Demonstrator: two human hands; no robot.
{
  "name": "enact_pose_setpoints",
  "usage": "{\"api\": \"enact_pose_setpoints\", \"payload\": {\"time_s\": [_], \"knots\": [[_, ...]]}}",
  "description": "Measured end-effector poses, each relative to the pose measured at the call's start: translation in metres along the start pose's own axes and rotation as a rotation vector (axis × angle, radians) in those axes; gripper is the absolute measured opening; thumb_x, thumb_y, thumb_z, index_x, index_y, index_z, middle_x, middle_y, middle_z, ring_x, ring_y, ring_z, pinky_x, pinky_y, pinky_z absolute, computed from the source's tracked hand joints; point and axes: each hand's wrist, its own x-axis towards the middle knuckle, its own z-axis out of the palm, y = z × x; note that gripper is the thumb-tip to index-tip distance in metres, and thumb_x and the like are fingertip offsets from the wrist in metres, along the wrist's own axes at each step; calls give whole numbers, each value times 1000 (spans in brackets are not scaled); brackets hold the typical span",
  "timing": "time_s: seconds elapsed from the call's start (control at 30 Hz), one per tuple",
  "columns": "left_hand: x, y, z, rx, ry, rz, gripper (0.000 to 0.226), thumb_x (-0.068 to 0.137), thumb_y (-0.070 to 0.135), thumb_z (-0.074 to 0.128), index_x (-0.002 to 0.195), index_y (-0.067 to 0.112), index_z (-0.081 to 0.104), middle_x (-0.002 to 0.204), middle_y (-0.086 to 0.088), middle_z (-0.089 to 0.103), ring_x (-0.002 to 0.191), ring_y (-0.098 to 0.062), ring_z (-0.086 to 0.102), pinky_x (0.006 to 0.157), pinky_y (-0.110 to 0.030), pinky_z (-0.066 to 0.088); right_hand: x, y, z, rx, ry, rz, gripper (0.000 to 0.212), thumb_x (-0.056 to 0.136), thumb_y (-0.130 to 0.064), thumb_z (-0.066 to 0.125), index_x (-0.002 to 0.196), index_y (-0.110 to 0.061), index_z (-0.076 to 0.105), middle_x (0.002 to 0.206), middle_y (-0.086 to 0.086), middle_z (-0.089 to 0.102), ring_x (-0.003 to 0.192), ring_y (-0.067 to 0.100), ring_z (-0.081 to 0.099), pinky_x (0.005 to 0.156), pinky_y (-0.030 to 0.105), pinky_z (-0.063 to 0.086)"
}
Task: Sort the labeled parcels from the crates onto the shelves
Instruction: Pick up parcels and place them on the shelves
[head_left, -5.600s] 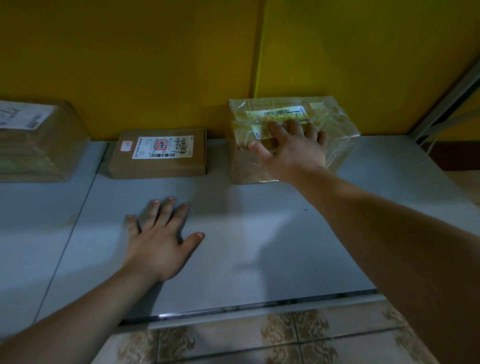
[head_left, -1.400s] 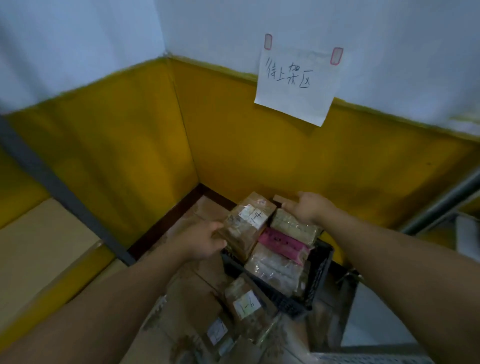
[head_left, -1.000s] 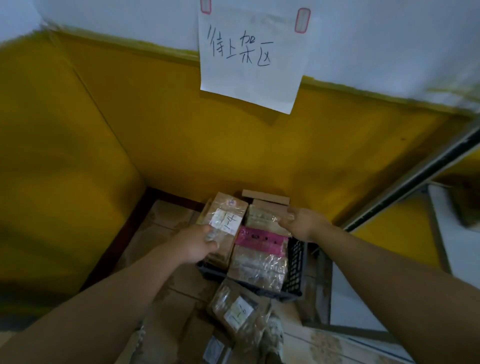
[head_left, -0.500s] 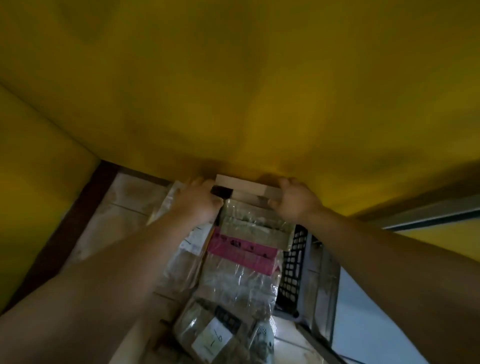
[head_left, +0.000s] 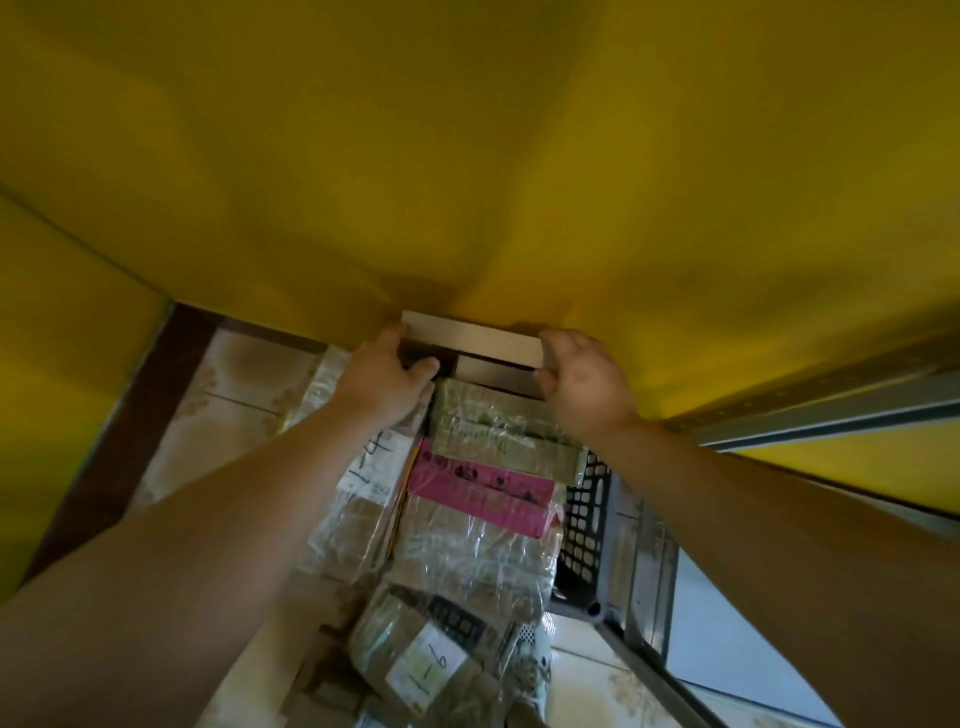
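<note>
Both hands have been moved to the far end of the black crate (head_left: 584, 525), by the yellow wall (head_left: 467, 156). A flat cardboard box (head_left: 470, 336) is held there. It is clamped at its left end by the left hand (head_left: 382, 376) and at its right end by the right hand (head_left: 582, 376), both arms stretched forward. Nothing from this crate looks shelved yet. Many wrapped parcels are left, like the pink parcel (head_left: 480, 488) in the middle.
</note>
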Motion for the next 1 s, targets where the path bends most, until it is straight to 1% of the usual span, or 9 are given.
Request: {"api": "enact_pose_setpoints", "payload": {"time_s": [0.13,0.23,0.3,0.47,0.57,0.63,0.73,0.83,1.0], "knots": [[-10,19,-31,-607,112,-362,81,88,69,43,150,21,24,145,-13,42,118,-39,55,96,-47,49,-22,-20,-12,90,89,-85,43,97,-8,56,140,-5,49,139,17,50,131,33,41,107,36,34],[-24,19,-56,-851,90,-473,47,95,51,50,126,16,43,107,-8,56,83,-26,65,83,-45,57,-38,-36,-8,91,177,-193,43,85,5,68,127,2,59,130,23,56,125,42,49,107,51,43],[-33,10,-66,-872,110,-429,31,97,30,57,124,17,47,102,-4,57,75,-18,59,83,-42,54,-43,-46,-2,110,203,-212,45,81,4,72,124,1,59,131,22,53,125,40,49,104,52,45],[-56,-24,-83,-940,149,-278,54,96,7,57,144,25,40,128,-3,57,103,-23,58,80,-38,52,-56,-91,-3,415,109,69,70,91,-42,65,148,-22,30,154,0,23,139,19,29,111,39,34],[-75,-44,-86,-1055,133,-217,67,94,-3,52,148,29,30,110,3,57,96,-18,60,78,-38,52,-51,-113,2,629,82,315,71,95,-45,59,152,-22,22,149,3,37,129,25,46,104,44,46],[-82,-59,-86,-1089,108,-227,74,92,-6,53,149,33,27,109,2,57,102,-23,60,85,-46,53,-47,-122,9,784,32,401,61,95,-39,62,146,-18,35,136,5,56,112,25,60,93,45,54],[-90,-82,-93,-920,112,-200,81,86,-1,63,149,35,27,116,0,57,111,-29,57,89,-53,51,-45,-126,15,871,18,358,54,90,-34,70,137,-16,49,117,0,64,106,23,63,91,45,56],[-98,-100,-104,-879,81,-234,84,86,12,69,150,37,22,130,-2,50,113,-29,53,90,-49,50,-41,-129,17,970,-64,293,55,83,-28,79,131,-21,54,119,4,67,104,23,67,90,47,57],[-105,-111,-101,-1022,120,-271,32,94,12,59,126,12,55,118,-16,63,92,-22,63,69,-35,50,-37,-141,30,1169,-1,366,78,88,-25,74,151,-22,30,128,3,54,104,22,62,70,28,54]]}}
